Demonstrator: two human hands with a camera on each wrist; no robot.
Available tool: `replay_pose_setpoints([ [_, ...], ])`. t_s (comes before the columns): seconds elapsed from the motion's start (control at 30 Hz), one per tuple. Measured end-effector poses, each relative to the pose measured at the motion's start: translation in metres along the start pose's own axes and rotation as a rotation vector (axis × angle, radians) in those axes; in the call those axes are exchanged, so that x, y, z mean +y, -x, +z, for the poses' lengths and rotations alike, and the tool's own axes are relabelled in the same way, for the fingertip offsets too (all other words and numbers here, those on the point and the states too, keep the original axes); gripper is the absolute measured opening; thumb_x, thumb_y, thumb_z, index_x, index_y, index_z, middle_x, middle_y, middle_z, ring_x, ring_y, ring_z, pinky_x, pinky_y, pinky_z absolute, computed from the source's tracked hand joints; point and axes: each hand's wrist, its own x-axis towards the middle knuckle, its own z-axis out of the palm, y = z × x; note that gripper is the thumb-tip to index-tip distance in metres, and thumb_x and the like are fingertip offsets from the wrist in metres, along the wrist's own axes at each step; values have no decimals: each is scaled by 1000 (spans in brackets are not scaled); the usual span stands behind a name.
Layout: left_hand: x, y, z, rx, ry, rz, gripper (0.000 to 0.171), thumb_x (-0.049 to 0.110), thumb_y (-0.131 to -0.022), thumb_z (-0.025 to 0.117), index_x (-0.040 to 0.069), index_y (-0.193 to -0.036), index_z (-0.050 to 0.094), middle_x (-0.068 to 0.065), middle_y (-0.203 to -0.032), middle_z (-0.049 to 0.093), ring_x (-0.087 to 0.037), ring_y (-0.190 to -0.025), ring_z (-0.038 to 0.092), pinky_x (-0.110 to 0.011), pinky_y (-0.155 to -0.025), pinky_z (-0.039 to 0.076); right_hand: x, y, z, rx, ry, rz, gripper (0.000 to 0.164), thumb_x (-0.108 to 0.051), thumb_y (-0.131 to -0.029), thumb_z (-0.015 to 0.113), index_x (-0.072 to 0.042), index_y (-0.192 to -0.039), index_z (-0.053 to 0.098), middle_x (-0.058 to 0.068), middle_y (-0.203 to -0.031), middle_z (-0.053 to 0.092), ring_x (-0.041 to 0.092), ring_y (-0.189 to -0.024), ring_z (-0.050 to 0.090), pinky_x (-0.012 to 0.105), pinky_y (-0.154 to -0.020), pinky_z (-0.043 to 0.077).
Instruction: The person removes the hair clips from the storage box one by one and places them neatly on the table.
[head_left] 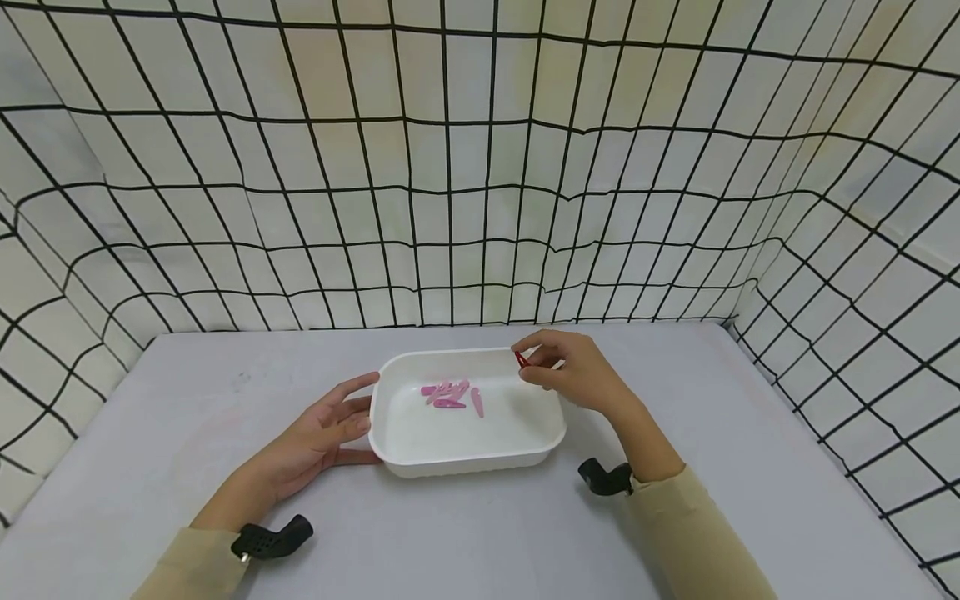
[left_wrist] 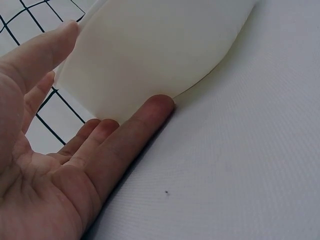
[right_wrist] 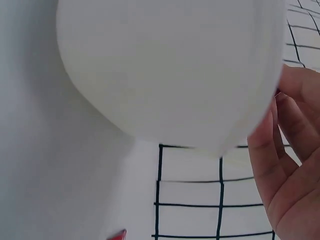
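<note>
Right hand [head_left: 573, 371] pinched red clip [head_left: 522, 360], long axis slanting, at white tray's [head_left: 517, 429] far right corner. Pink clips [head_left: 450, 403] lay inside tray, mostly left of middle, leftward from right hand. Left hand [head_left: 322, 433], fingers spread, touched tray's left end.

Free rm over tray's [head_left: 517, 433] near side, mesh [head_left: 452, 244] bhnd tbl [head_left: 465, 533]

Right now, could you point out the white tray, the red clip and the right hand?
White tray [head_left: 465, 437]: head view, on its bare floor.
Red clip [head_left: 521, 360]: head view, on its part left showing.
Right hand [head_left: 573, 369]: head view, middle of the hand.
</note>
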Motion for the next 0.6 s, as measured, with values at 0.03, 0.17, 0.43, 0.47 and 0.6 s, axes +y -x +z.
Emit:
replay_pose_setpoints([
  [0.03,0,0,0,0,1,-1,65,11,-103,55,27,-157,23,-17,-161,24,-30,-124,59,-55,-95,54,2,0,-3,6,-7,9,29,-18,-90,75,-19,-118,70,-4,-90,72,17,-78,67,40,-64,60],
  [0.17,0,-1,0,1,1,-5,64,11,-103,54,27,-157,23,-17,-160,25,-30,-124,59,-55,-95,54,10,1,-13,44,-53,48,28,-18,-92,72,-21,-119,67,0,-94,73,24,-79,68,44,-64,61],
  [0.43,1,-1,1,7,-4,-10,64,11,-103,54,28,-157,24,-17,-160,26,-30,-124,60,-54,-95,54,28,3,-31,109,-82,96,27,-18,-93,71,-19,-120,66,6,-97,71,33,-83,71,49,-78,61],
  [0.47,1,-1,1,6,-2,-10,64,11,-103,54,28,-157,24,-17,-160,26,-30,-124,60,-54,-95,54,30,4,-33,116,-80,103,27,-18,-93,71,-19,-120,66,7,-97,70,30,-83,71,49,-79,61],
  [0.6,1,-1,1,0,3,-7,65,10,-103,54,27,-157,23,-17,-160,26,-29,-124,59,-54,-95,54,38,6,-38,141,-94,132,26,-15,-93,70,-16,-119,66,9,-99,67,23,-86,69,52,-82,59],
])
